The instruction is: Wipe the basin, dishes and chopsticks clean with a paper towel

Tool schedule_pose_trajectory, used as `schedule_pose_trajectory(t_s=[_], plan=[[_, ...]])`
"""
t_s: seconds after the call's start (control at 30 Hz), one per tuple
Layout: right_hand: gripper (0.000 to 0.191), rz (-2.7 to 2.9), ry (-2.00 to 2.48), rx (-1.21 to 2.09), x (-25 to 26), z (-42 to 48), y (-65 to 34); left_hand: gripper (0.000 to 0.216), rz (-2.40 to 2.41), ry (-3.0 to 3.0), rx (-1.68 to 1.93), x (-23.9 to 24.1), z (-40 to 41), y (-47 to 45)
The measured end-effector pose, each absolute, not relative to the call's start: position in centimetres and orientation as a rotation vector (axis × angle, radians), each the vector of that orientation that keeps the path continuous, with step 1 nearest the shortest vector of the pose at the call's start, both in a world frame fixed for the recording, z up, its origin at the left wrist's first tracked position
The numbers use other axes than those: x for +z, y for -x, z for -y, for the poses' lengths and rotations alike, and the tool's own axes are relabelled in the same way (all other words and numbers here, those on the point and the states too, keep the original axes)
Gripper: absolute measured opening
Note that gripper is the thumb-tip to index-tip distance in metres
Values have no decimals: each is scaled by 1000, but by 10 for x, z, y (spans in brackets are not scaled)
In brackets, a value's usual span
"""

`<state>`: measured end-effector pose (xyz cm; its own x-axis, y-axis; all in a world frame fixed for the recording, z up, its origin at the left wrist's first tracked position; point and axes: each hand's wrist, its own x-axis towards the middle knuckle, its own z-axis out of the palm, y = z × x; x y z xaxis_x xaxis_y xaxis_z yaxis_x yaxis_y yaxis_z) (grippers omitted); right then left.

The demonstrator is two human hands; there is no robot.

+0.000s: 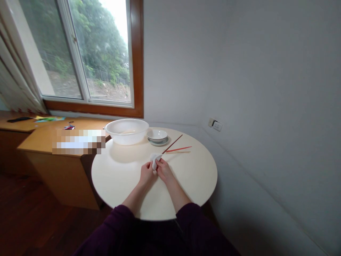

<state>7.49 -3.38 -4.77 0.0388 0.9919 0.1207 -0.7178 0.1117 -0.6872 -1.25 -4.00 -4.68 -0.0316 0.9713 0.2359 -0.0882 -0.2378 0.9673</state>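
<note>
Over the round table [122,192], both of my hands are closed together around a crumpled white cloth [155,158]. My left hand [146,173] has its fingers curled at the cloth's left side. From the right, my right hand [164,170] pinches the cloth between thumb and fingers. A dark brown chopstick [173,143] sticks out of the cloth toward the upper right; its lower end is hidden in the cloth and hands. Just beyond lie red chopsticks [182,148] and light wooden chopsticks [181,152] on the tabletop.
A large translucent white basin [127,138] stands at the table's back left. Beside it, white bowls [157,136] are stacked on a plate [159,143]. A wooden desk [53,170] adjoins on the left below the window. The wall with a socket [217,125] borders the right.
</note>
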Motion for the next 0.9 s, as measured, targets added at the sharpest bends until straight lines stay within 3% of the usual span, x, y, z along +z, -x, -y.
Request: schedule_pose_trajectory(t_s=[0.43, 0.9], plan=[[30, 630, 609, 1311, -56, 29, -73, 48, -1029, -1264, 1441, -36, 49, 9], [31, 589, 683, 1252, -55, 27, -78, 30, -1061, -1318, 1451, -41, 40, 14]])
